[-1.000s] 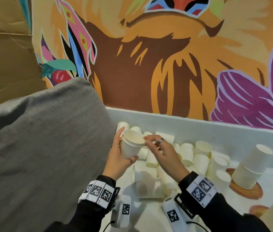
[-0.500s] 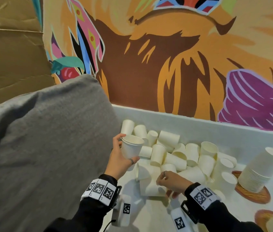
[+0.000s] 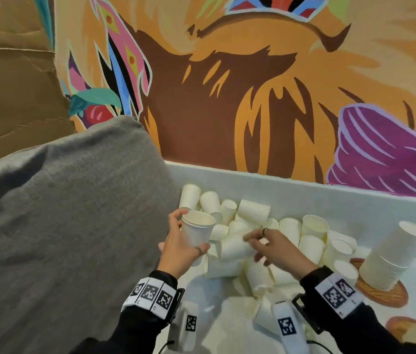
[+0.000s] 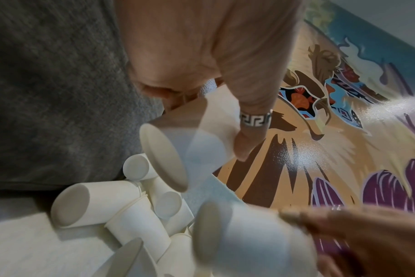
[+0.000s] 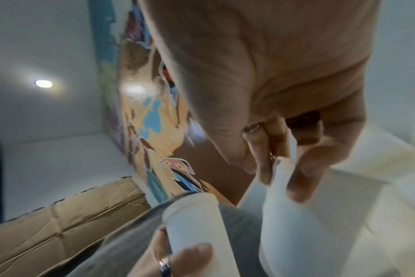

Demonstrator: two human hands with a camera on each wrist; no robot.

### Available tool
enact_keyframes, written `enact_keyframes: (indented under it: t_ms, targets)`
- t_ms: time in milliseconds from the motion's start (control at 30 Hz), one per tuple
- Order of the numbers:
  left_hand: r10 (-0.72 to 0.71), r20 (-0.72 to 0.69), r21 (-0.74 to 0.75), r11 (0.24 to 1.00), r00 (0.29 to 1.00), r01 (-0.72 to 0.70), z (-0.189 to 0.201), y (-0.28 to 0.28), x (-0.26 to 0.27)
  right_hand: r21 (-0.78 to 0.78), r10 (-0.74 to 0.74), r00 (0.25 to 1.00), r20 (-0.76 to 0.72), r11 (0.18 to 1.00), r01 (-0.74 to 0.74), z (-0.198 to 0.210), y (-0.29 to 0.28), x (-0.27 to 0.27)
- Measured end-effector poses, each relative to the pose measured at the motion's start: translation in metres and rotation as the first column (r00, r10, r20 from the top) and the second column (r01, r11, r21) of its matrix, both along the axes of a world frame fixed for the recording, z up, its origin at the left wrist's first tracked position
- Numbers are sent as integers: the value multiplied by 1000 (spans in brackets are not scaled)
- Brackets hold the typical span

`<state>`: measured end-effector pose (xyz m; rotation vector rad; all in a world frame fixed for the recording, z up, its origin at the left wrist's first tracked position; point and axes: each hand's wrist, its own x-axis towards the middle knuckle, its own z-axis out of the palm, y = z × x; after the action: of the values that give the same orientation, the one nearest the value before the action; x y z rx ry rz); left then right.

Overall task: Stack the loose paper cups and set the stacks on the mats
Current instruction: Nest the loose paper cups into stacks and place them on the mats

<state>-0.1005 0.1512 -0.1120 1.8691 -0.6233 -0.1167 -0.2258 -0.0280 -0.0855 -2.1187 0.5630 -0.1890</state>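
Above the pile, left hand (image 3: 176,251) fingers grip nested white cups (image 3: 196,232); right hand (image 3: 275,247) pinches another.

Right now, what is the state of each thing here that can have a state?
Left hand: grips a short cup stack, upright, mouth up.
Right hand: pinches one cup, on its side.
Loose cups: mostly tipped over in a heap.
Tall stack: leaning on a mat.

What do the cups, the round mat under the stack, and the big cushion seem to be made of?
Cups: apparently matt white paper, with thin walls and rolled rims. Mat: possibly wood or woven fibre, brown with ringed lines; unclear. Cushion: grey fabric, with a soft, flecked weave.
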Motion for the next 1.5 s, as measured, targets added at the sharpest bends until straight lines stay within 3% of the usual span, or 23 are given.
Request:
enact_keyframes:
  t_ms: [133, 233, 367, 500, 733, 833, 900, 967, 1033, 1100, 1200, 1267, 1333, 1500]
  targets:
    - [-26, -3, 3, 1000, 1000, 26, 0, -3, -3, -199, -53, 927, 372, 971, 136, 36, 4, -2]
    - [-38, 3, 6, 999, 999, 38, 1, -7, -4, -260, 54, 870, 490, 962, 87, 54, 20, 1]
    - [-51, -1, 18, 999, 999, 51, 1, -10, -6, -335, 187, 863, 470, 942, -22, 55, 35, 13]
    - [-89, -45, 19, 996, 995, 90, -4, -6, -8, -344, 229, 871, 435, 936, -75, 53, 43, 26]
    - [-149, -102, -196, 972, 984, 126, -2, -3, 3, -318, 387, 892, 232, 897, -307, 42, 49, 42]
    - [-132, -65, -231, 966, 989, 114, 1, 2, 11, -99, 172, 895, 411, 985, -143, 27, 44, 53]
    - [-115, -50, -230, 968, 992, 101, 0, 5, 15, -26, 26, 905, 424, 1000, -16, 17, 38, 60]
    - [-90, -54, -232, 970, 994, 75, -5, 11, 20, -55, 63, 955, 288, 997, -50, 5, 35, 66]
    - [-73, -67, -252, 966, 995, 54, -9, 15, 23, -162, 219, 976, 12, 963, -214, -11, 35, 73]
    - [-60, -75, -272, 962, 995, 37, -11, 18, 24, -295, 340, 895, -289, 858, -420, -33, 38, 82]
    - [-57, -91, -303, 953, 994, 27, -11, 21, 25, -445, 353, 729, -587, 612, -654, -59, 47, 91]
    - [-60, -98, -305, 952, 993, 27, -12, 22, 26, -509, 305, 674, -673, 469, -721, -67, 53, 94]
    - [-56, -110, -304, 952, 992, 20, -14, 24, 28, -540, 251, 646, -721, 380, -751, -70, 59, 98]
    - [-55, -140, -287, 958, 989, 13, -14, 24, 29, -541, 135, 593, -794, 287, -791, -72, 63, 104]
